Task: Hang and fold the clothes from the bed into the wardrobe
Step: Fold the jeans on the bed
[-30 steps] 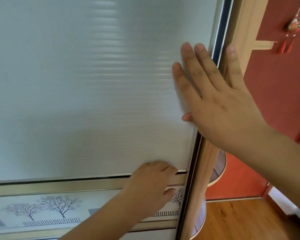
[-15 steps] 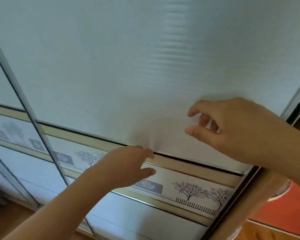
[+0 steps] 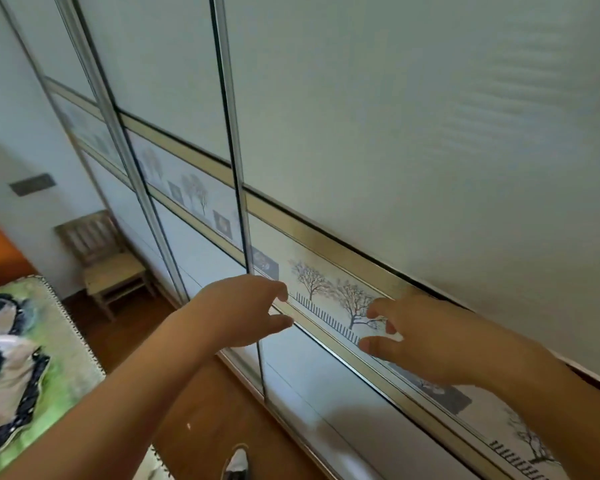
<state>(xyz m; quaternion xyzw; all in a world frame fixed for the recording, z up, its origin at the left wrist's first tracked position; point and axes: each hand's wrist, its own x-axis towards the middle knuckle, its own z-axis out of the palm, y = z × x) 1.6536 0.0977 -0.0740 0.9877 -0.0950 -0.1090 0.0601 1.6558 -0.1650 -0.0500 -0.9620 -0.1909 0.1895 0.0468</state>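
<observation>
Left hand (image 3: 243,313): relaxed, empty, fingertips at the wardrobe door (image 3: 413,133).
Right hand (image 3: 437,344): relaxed, empty, fingers over the tree-print band (image 3: 326,289).
Bedspread (image 3: 14,341): lower left.

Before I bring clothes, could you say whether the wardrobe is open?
Shut as far as visible: the doors cover the front, no interior shows; the right end is cut off.
</observation>
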